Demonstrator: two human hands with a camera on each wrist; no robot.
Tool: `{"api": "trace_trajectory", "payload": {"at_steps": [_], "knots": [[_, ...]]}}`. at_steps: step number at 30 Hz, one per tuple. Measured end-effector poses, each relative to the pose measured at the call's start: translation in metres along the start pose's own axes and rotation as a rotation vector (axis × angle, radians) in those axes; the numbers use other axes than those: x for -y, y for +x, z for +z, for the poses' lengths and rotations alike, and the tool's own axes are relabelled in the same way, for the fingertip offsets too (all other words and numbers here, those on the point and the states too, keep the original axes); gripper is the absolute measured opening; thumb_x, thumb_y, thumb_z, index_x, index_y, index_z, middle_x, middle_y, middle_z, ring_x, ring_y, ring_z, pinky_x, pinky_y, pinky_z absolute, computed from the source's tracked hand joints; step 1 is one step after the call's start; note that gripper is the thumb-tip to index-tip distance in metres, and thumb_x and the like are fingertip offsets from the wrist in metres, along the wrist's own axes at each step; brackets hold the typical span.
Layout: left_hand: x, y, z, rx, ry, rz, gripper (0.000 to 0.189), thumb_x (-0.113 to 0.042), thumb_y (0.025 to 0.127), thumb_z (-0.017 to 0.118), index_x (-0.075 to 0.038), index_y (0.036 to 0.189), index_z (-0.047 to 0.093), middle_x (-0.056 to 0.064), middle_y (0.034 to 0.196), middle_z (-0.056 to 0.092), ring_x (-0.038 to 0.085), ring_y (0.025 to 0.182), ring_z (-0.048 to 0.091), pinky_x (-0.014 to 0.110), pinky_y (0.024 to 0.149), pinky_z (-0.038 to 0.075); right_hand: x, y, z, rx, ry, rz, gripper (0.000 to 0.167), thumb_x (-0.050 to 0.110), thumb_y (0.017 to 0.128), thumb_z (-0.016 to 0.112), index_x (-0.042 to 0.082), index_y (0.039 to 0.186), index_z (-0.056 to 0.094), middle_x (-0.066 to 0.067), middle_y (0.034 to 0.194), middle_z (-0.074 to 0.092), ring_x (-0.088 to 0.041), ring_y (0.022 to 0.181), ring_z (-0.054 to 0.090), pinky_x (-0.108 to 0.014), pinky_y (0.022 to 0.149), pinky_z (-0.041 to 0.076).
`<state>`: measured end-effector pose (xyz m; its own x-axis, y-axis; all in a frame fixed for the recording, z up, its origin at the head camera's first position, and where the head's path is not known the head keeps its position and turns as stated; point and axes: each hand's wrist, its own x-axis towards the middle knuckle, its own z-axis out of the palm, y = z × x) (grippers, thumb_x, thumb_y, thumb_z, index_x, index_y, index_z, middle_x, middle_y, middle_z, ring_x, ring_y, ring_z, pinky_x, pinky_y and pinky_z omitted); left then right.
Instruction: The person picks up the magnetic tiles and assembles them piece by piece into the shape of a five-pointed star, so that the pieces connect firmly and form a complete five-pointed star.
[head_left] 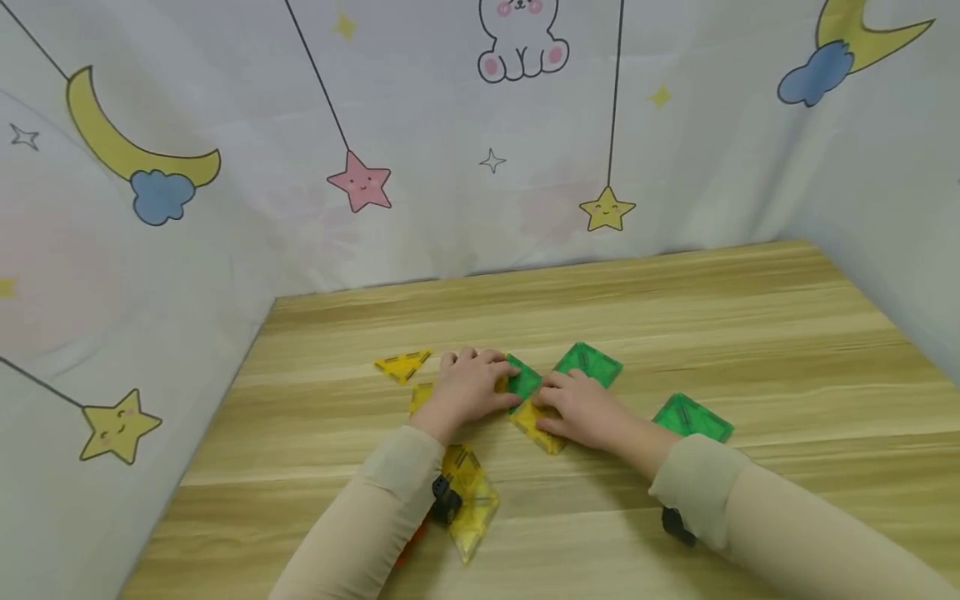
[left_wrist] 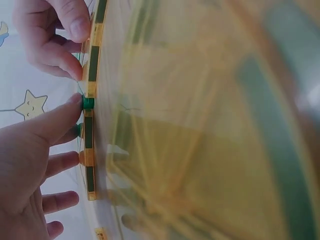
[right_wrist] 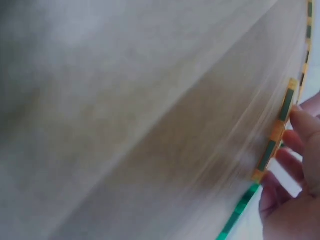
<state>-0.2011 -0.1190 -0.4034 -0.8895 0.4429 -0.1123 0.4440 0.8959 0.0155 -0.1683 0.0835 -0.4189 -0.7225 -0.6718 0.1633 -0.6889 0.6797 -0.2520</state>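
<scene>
My left hand [head_left: 468, 387] lies over the tiles at the middle of the table, its thumb on a green magnetic tile [head_left: 524, 379]. In the left wrist view, the fingers of this hand [left_wrist: 25, 142] are fairly straight and spread, touching the tile row. To the right, my right hand [head_left: 583, 410] holds a yellow magnetic tile [head_left: 536, 429] between thumb and bent fingers; that tile lies flat against the green one. The right wrist view shows this hand [right_wrist: 302, 170] at the yellow tile's edge [right_wrist: 280, 125]. Another yellow tile [head_left: 420, 396] is partly hidden under my left hand.
A yellow triangle tile [head_left: 405, 365] lies at the far left. Green tiles [head_left: 592, 364] [head_left: 693, 417] sit beyond and right of my right hand. Nearer me, joined yellow tiles [head_left: 472, 504] and a red piece [head_left: 410, 546] are partly covered by my left sleeve. A printed curtain [head_left: 450, 233] borders the table.
</scene>
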Motion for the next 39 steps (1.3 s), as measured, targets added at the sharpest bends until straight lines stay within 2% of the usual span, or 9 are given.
{"api": "trace_trajectory", "payload": {"at_steps": [5,10,13,17,22,29,34,39], "knots": [[0.000,0.001,0.000,-0.008,0.021,-0.014,0.052,-0.063,0.085,0.051,-0.039,0.131,0.053,-0.009,0.139,0.043,0.024,0.114,0.042,0.044,0.085,0.031,-0.001,-0.005,0.000,-0.026,-0.020,-0.035,0.029,0.030,0.086,0.069,0.006,0.102,0.068,-0.009,0.104,0.061,-0.025,0.090,0.055,-0.039,0.078,0.043],[0.003,0.001,0.000,-0.008,0.009,-0.038,0.054,-0.063,0.085,0.051,-0.038,0.133,0.051,-0.009,0.141,0.041,0.025,0.117,0.041,0.045,0.086,0.031,0.001,-0.012,-0.001,-0.016,-0.020,-0.008,0.032,0.032,0.085,0.069,0.007,0.105,0.069,-0.007,0.101,0.060,-0.023,0.085,0.053,-0.037,0.075,0.041],[0.005,0.001,0.000,0.012,-0.033,-0.048,0.062,-0.065,0.082,0.054,-0.034,0.135,0.049,-0.007,0.143,0.040,0.026,0.120,0.040,0.047,0.088,0.030,0.001,-0.020,-0.002,-0.002,-0.023,0.002,0.031,0.032,0.085,0.069,0.009,0.105,0.069,-0.006,0.101,0.060,-0.022,0.082,0.051,-0.035,0.073,0.041],[0.007,0.001,0.002,0.036,-0.105,-0.017,0.073,-0.066,0.076,0.062,-0.030,0.138,0.046,-0.002,0.145,0.036,0.029,0.123,0.038,0.050,0.093,0.030,0.001,-0.035,-0.006,-0.001,-0.015,0.008,0.027,0.030,0.084,0.070,0.010,0.102,0.068,-0.004,0.099,0.058,-0.021,0.081,0.050,-0.034,0.071,0.041],[0.010,0.002,0.004,0.037,-0.164,0.021,0.071,-0.058,0.078,0.067,-0.027,0.139,0.046,0.002,0.145,0.035,0.032,0.126,0.036,0.052,0.098,0.030,-0.002,-0.050,-0.012,-0.029,0.000,-0.009,0.023,0.025,0.083,0.072,0.009,0.099,0.068,-0.003,0.097,0.058,-0.022,0.083,0.051,-0.036,0.073,0.045],[0.014,0.004,0.006,0.011,-0.159,0.035,0.070,-0.058,0.080,0.064,-0.025,0.139,0.046,0.001,0.144,0.037,0.032,0.123,0.038,0.051,0.095,0.032,-0.011,-0.061,-0.015,-0.048,0.007,-0.030,0.025,0.026,0.082,0.072,0.009,0.102,0.068,-0.003,0.102,0.059,-0.024,0.091,0.055,-0.040,0.077,0.047],[0.016,0.004,0.006,0.004,-0.150,0.010,0.072,-0.060,0.079,0.063,-0.025,0.140,0.045,0.001,0.145,0.036,0.032,0.123,0.038,0.051,0.095,0.032,-0.013,-0.063,-0.012,-0.074,0.018,-0.048,0.027,0.029,0.081,0.073,0.011,0.101,0.067,-0.002,0.103,0.059,-0.021,0.090,0.055,-0.038,0.077,0.046],[0.023,-0.001,0.002,-0.022,-0.207,-0.007,0.075,-0.059,0.079,0.065,-0.024,0.142,0.042,0.003,0.144,0.037,0.035,0.124,0.037,0.056,0.097,0.028,-0.012,-0.064,-0.013,-0.065,0.012,-0.038,0.029,0.031,0.081,0.073,0.012,0.102,0.067,-0.001,0.103,0.058,-0.020,0.090,0.055,-0.038,0.077,0.046]]}}
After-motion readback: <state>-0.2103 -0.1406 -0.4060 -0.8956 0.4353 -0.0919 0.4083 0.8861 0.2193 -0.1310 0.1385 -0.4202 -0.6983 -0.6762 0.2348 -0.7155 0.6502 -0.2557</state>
